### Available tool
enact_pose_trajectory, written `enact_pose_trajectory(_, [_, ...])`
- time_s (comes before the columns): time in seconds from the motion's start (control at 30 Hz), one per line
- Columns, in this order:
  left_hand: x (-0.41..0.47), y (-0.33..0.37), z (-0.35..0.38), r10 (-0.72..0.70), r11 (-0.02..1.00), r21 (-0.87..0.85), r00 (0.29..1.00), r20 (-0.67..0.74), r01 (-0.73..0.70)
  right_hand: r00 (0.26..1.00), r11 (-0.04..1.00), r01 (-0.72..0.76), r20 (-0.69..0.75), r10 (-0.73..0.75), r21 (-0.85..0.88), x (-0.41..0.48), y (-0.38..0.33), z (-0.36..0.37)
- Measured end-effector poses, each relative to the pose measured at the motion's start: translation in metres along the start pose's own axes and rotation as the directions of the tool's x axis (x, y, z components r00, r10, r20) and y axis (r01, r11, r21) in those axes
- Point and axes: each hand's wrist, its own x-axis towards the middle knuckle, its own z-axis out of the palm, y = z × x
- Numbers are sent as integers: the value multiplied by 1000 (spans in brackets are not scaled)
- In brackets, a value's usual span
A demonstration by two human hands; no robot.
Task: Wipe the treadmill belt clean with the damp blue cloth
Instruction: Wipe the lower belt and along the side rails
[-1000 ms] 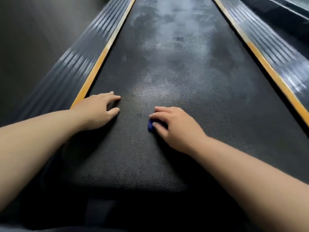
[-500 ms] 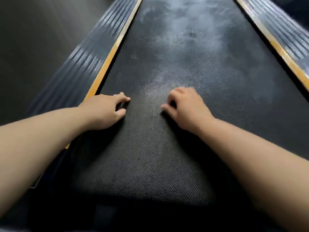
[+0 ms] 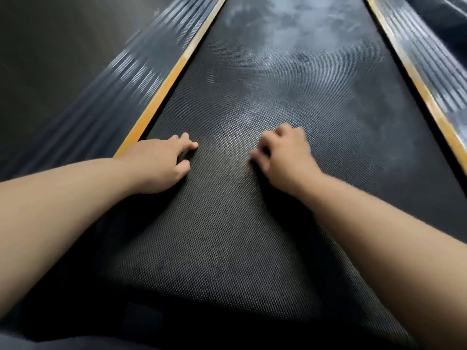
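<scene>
Cloth: not visible. I judge it is bunched under my right hand, on the belt's midline, but I cannot confirm this.
Right-hand grip: fingers curled down, knuckles raised, fingertips against the belt. The hand is blurred, so I cannot tell how firmly it clamps.
Left hand: lies flat on the belt by its left edge, fingers relaxed and slightly parted, holding nothing. I read it as a brace.
Key relation: the pale film begins on the belt just beyond my right knuckles and spreads up the far half. The right hand is the nearer one. The left sits level with it but off to the side.
Long axis: the belt runs straight away from me, so I judge the next stroke goes forward along it, pressing down.
Progress: the near part of the belt looks dark and even, while the far part looks cloudy. I estimate most of the wiping remains.
Surface: finely dimpled black rubber. It is likely to drag on a damp cloth.
Borders: a yellow strip lines the belt's left edge, and a second yellow strip lines its right edge. A ribbed side rail lies outside the left strip.
Room: dark floor left of the belt.
</scene>
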Motion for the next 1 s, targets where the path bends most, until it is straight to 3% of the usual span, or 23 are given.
enact_pose_trajectory(0.07, [0,1,-1,1,1000,-4,1000,0,-1,973,973,-230,-11,229,-35,32,17,-2])
enact_pose_trajectory(0.13, [0,1,-2,-4,1000,-14,1000,-8,4,973,971,-229,-5,229,-68,38,15,0])
enact_pose_trajectory(0.23, [-3,0,2,-19,999,-45,1000,-17,18,995,995,100,-17,-100,-5,-9,-16,7])
enact_pose_trajectory(0.3, [-4,0,3,-23,998,-62,999,-31,21,944,939,326,10,-329,109,-48,-36,6])
enact_pose_trajectory(0.37, [-4,4,3,-37,998,-49,999,-28,36,903,895,416,40,-427,165,-48,-36,2])
enact_pose_trajectory(0.43, [-4,9,3,-50,998,-43,998,-31,48,932,927,358,11,-361,108,-21,-22,5])
enact_pose_trajectory(0.53, [-6,13,2,-54,997,-62,998,-17,53,999,1000,-24,35,24,10,37,8,5])
enact_pose_trajectory(0.6, [-7,8,0,-42,995,-87,999,8,42,993,994,-106,40,107,-21,48,10,6])
enact_pose_trajectory(0.7, [-6,2,-5,-3,992,-122,997,82,13,987,988,156,41,-156,5,4,-19,11])
enact_pose_trajectory(0.77, [-9,1,-9,13,993,-117,995,102,-1,909,904,411,25,-417,117,-47,-44,9])
enact_pose_trajectory(0.83, [-17,3,-11,9,995,-100,995,100,1,843,836,506,81,-532,213,-57,-47,5])
enact_pose_trajectory(0.9, [-28,6,-8,-15,997,-80,995,97,23,891,884,421,88,-445,204,-23,-36,9])
enact_pose_trajectory(1.0, [-46,6,-3,-73,992,-97,993,98,82,983,982,163,75,-170,91,45,-24,19])
